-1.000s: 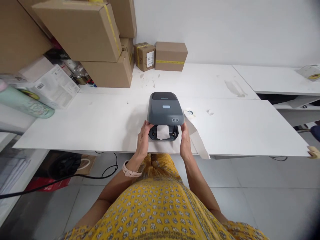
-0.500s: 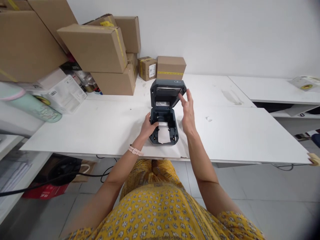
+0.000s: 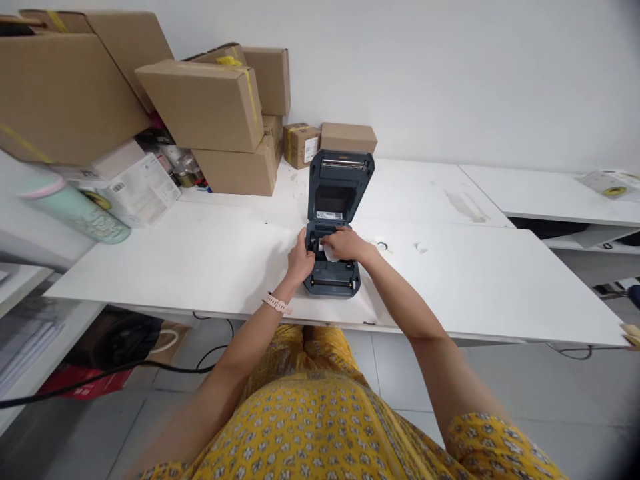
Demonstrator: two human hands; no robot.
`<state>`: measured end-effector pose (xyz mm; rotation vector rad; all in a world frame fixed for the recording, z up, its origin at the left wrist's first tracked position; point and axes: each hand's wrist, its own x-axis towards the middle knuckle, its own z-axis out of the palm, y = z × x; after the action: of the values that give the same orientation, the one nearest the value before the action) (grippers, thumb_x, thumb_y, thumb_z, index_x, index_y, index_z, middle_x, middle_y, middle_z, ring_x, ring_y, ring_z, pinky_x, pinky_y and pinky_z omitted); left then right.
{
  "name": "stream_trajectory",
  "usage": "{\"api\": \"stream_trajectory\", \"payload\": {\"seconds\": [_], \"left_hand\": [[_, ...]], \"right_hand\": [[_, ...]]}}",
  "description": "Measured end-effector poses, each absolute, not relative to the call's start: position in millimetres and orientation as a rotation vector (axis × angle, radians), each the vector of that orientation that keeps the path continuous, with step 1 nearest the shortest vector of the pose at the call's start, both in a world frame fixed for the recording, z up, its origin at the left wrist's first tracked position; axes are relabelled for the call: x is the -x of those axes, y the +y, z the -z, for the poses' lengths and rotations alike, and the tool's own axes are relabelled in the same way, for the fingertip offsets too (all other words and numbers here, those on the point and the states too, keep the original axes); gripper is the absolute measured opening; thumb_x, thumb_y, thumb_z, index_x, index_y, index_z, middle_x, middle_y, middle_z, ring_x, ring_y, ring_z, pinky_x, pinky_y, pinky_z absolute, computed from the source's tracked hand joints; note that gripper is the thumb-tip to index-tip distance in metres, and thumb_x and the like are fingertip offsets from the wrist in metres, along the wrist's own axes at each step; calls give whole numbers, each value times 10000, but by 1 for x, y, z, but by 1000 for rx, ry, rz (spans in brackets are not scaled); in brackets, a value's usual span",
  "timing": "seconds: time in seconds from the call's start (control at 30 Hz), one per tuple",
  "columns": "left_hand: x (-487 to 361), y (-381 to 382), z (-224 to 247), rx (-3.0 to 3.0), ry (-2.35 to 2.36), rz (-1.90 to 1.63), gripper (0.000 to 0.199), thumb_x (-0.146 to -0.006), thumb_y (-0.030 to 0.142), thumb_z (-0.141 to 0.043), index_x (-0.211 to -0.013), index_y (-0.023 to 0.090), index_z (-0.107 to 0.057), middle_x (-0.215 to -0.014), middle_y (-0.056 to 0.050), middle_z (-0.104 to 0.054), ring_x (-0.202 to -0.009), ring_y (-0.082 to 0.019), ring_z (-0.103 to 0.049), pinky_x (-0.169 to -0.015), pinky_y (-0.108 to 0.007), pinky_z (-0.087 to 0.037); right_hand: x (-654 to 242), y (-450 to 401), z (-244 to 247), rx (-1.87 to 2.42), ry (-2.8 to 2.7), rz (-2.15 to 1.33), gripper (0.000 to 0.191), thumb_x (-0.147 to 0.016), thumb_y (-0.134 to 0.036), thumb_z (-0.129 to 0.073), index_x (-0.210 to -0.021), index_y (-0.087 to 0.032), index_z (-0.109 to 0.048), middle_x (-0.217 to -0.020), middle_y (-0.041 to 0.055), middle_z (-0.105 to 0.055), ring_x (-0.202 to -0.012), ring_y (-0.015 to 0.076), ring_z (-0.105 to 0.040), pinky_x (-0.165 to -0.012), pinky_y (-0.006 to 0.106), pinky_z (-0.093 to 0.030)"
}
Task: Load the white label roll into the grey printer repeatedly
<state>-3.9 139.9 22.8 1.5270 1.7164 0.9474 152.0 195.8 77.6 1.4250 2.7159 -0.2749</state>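
A dark blue-grey printer [image 3: 333, 289] stands on the white table with its lid [image 3: 341, 175] raised. My left hand [image 3: 301, 259] is at the printer's left side, thumb over the inner edge and fingers along the outside, gripping the body. Inside the open compartment, my right hand [image 3: 345, 244] has its fingers closed on a white paper roll [image 3: 329, 253], partly hidden under them. The front roller bar of the printer shows uncovered, with no paper across it.
Cardboard boxes [image 3: 200, 103] are stacked at the back left, with two small boxes [image 3: 349, 137] behind the printer. A mint bottle [image 3: 83, 212] leans at the far left. A small ring [image 3: 382, 246] and a white scrap [image 3: 421, 247] lie right of the printer.
The lid has swung further open. My right hand has moved from the lid down into the compartment and closed on the paper roll. The paper strip no longer lies over the front.
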Motion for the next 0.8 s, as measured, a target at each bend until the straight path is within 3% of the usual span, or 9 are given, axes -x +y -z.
{"api": "stream_trajectory", "payload": {"seconds": [0.13, 0.27, 0.33, 0.4, 0.47, 0.5, 0.57, 0.7, 0.8], "left_hand": [[3, 138, -24, -1565, 1755, -906, 838, -791, 78, -462, -1593, 203, -256, -1325, -101, -682, -1095, -303, -681, -1052, -512, -461], [2, 137, -24, -1534, 1749, -924, 835, -787, 77, -466, -1586, 221, -271, -1406, -95, -637, -1150, -306, -667, -1088, -530, -434], [3, 138, -21, -1498, 1741, -962, 825, -785, 85, -481, -1575, 237, -296, -1404, -85, -640, -1202, -308, -648, -1106, -527, -422], [3, 139, -19, -1470, 1717, -1009, 816, -786, 92, -491, -1568, 237, -309, -1397, -81, -647, -1231, -304, -636, -1113, -515, -422], [3, 139, -17, -1463, 1686, -1038, 812, -786, 94, -493, -1566, 230, -311, -1383, -77, -658, -1216, -298, -646, -1110, -508, -430], [3, 139, -16, -1465, 1676, -1047, 811, -787, 93, -492, -1566, 225, -310, -1378, -78, -662, -1208, -297, -650, -1107, -507, -433], [3, 139, -15, -1472, 1675, -1050, 801, -790, 92, -489, -1563, 216, -317, -1382, -86, -660, -1209, -302, -648, -1105, -514, -432], [2, 138, -16, -1457, 1688, -1059, 788, -793, 85, -490, -1554, 220, -334, -1427, -95, -629, -1269, -297, -618, -1120, -501, -419], [2, 137, -17, -1452, 1681, -1059, 798, -787, 74, -489, -1554, 229, -331, -1427, -82, -631, -1263, -282, -625, -1117, -485, -428]], "right_hand": [[-141, 205, -83, -1443, 2659, 285, 316, -918, -127, -533, -1159, -139, -738, -1167, 204, -756, -1180, 361, -673, -1050, 464, -450], [-151, 203, -107, -1444, 2747, 317, 345, -975, -158, -456, -1231, -154, -687, -1277, 163, -717, -1177, 306, -675, -981, 389, -495], [-164, 195, -122, -1314, 2875, 576, 320, -1008, -211, -436, -1217, -159, -673, -1213, 121, -746, -1091, 229, -706, -919, 316, -523], [-178, 183, -136, -1017, 2893, 1095, 324, -1030, -325, -438, -1186, -154, -665, -1067, 98, -782, -923, 173, -736, -817, 274, -553], [-187, 175, -144, -748, 2736, 1514, 375, -1020, -426, -458, -1156, -145, -665, -965, 96, -790, -789, 155, -736, -728, 270, -569], [-189, 173, -145, -722, 2668, 1566, 377, -1016, -437, -464, -1149, -148, -666, -958, 95, -790, -766, 152, -735, -710, 270, -572], [-186, 174, -140, -871, 2660, 1348, 299, -1013, -345, -479, -1134, -157, -679, -990, 90, -791, -801, 152, -740, -734, 261, -568], [-160, 185, -113, -1297, 2606, 395, 257, -930, -119, -540, -1105, -166, -722, -1166, 134, -757, -1105, 254, -710, -924, 315, -523], [-137, 191, -92, -1368, 2536, 215, 339, -886, -79, -575, -1206, -120, -679, -1253, 223, -705, -1214, 359, -655, -964, 411, -504]]}}
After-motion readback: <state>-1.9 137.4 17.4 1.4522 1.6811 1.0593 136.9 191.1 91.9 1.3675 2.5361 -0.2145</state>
